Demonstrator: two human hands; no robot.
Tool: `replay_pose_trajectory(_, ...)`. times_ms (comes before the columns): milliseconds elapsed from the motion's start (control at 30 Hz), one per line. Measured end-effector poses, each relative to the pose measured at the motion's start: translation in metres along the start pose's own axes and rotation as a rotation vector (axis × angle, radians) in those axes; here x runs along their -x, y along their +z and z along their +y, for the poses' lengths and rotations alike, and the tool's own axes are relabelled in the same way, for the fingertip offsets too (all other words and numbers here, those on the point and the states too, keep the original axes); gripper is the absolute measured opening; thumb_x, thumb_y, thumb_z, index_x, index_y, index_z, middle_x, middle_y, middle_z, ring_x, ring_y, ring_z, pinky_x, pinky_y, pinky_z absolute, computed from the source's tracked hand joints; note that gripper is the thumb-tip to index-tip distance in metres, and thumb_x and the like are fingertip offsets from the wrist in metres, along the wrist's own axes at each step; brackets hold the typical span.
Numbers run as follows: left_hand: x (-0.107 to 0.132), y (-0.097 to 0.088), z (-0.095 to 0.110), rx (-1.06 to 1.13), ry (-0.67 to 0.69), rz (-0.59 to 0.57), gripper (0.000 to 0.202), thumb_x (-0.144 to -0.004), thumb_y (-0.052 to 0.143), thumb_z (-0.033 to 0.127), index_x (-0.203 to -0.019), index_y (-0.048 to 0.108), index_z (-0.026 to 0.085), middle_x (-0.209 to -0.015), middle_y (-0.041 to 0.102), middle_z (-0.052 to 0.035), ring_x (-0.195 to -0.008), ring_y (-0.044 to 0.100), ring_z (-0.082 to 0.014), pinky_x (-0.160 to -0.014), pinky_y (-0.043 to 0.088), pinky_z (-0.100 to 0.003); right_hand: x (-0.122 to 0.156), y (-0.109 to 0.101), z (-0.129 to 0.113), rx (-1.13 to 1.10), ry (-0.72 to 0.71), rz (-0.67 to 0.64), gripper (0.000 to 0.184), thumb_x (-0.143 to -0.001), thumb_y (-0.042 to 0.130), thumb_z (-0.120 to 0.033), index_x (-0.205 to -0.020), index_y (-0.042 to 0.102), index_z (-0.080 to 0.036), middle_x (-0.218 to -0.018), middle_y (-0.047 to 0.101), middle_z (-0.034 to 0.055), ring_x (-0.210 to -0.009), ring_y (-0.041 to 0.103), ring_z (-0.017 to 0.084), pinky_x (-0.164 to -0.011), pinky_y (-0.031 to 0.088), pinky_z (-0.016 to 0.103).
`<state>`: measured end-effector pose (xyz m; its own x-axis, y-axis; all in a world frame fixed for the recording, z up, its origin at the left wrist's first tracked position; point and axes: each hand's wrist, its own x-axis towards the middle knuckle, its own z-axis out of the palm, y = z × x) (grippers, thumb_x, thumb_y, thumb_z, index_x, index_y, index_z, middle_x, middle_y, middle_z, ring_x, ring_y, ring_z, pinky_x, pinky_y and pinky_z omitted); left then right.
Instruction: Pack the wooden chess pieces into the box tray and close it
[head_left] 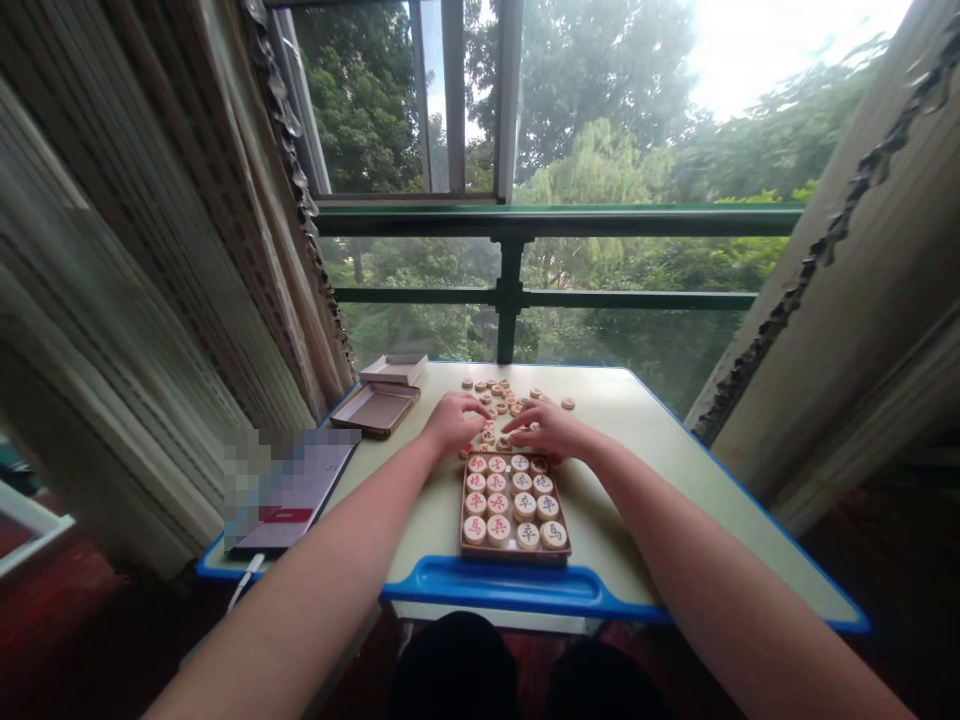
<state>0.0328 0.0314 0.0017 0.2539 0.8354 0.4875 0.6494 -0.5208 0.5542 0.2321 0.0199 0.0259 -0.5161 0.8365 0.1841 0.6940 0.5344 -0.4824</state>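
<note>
A shallow box [515, 556] stands near the front of the table, with rows of round wooden Chinese chess pieces in it. Red-marked pieces [498, 529] fill its left columns, dark-marked pieces [527, 536] its right. Just beyond the box, my left hand [452, 422] reaches in from the left, fingers stretched and slightly bent at some loose pieces [488, 435]. Opposite it, my right hand [553, 426] hovers low over the same cluster, its fingers apart. Both palms face down, and part of the cluster is hidden by them.
More loose pieces [497, 390] lie scattered toward the far edge, one piece [568, 404] off to the right. At the back left are a box lid [375, 408] and a pale tray [394, 369]. A laptop-like flat item [307, 500] with a white cable [247, 578] sits left.
</note>
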Motion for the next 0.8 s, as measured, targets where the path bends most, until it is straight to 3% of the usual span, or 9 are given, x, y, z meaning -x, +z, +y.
replay_pose_trajectory(200,0.0013,-0.0014,-0.0002,-0.017,-0.006,0.025,0.024,-0.064,0.052,0.011,-0.071,0.073,0.019,-0.085,0.068,-0.0029,-0.088,0.057,-0.0184,-0.089,0.043,-0.033,0.0015,0.006,-0.0036,0.088,-0.014,0.024,0.015,-0.069,0.069,-0.031,-0.082,0.074,-0.025,-0.08,0.055,0.0044,-0.081,0.05,0.019,-0.08,0.039,0.033)
replay_pose_trajectory(367,0.0018,-0.0006,-0.0035,-0.026,-0.003,0.03,0.023,-0.064,0.052,0.012,-0.072,0.073,0.021,-0.086,0.068,-0.0023,-0.091,0.057,-0.0187,-0.09,0.042,-0.033,0.0026,0.0092,-0.003,0.104,-0.014,0.076,0.026,-0.067,0.07,-0.036,-0.089,0.072,-0.023,-0.082,0.057,0.005,-0.082,0.05,0.019,-0.081,0.039,0.034)
replay_pose_trajectory(567,0.0028,-0.002,-0.0012,-0.017,0.005,0.018,0.022,-0.064,0.053,0.012,-0.073,0.073,0.019,-0.084,0.068,-0.003,-0.087,0.058,-0.018,-0.088,0.044,-0.031,0.0032,0.0089,0.0008,0.089,0.008,0.046,0.021,-0.069,0.068,-0.035,-0.086,0.073,-0.022,-0.081,0.056,0.0052,-0.08,0.05,0.018,-0.079,0.039,0.032)
replay_pose_trajectory(800,0.0037,-0.0052,0.0052,-0.024,0.0,0.026,0.021,-0.064,0.055,0.012,-0.074,0.073,0.019,-0.086,0.068,-0.003,-0.089,0.057,-0.0185,-0.089,0.043,-0.032,0.0015,0.0088,0.0021,0.097,0.014,0.042,0.027,-0.069,0.068,-0.034,-0.094,0.072,-0.025,-0.082,0.055,0.005,-0.082,0.049,0.019,-0.081,0.038,0.035)
